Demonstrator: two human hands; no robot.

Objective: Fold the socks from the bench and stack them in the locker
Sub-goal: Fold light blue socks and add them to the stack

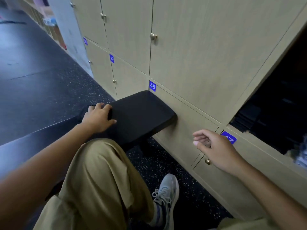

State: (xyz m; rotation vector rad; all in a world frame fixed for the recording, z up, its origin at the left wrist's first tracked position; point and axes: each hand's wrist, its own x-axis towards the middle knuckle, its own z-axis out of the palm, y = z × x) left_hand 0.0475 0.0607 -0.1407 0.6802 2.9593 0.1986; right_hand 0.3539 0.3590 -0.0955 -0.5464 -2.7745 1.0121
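Leftmost, a dark speckled floor (41,77) is seen running back along the row of pale wooden lockers (191,52). Next, the left hand (98,116) is laid palm down on the near left edge of the black padded bench (142,112), its fingers spread and only lightly bent; whether anything is caught under them cannot be told, since the pad and whatever dark cloth may lie there are of the same colour. No sock can be made out with certainty on the bench. The far end of the bench is pressed against the locker front just below the blue number plate 48 (152,86). Further back on the same row, a blue plate marked 49 (112,58) is fixed, and round brass knobs (153,36) are set on the doors.

Below the bench, a knee in tan trousers (99,180) is raised, and a grey laced trainer (166,198) is planted on the floor beside the locker base.

To the right, the right hand (214,146) is held in the air in front of the lower locker doors, touching nothing, with its fingers loosely curled and nothing held. Just behind it, another blue plate (230,138) is partly hidden. At the far right, an open locker (272,117) is seen, its inside dark; flat dark items (245,118) appear to be stacked within, though it cannot be told whether they are socks.
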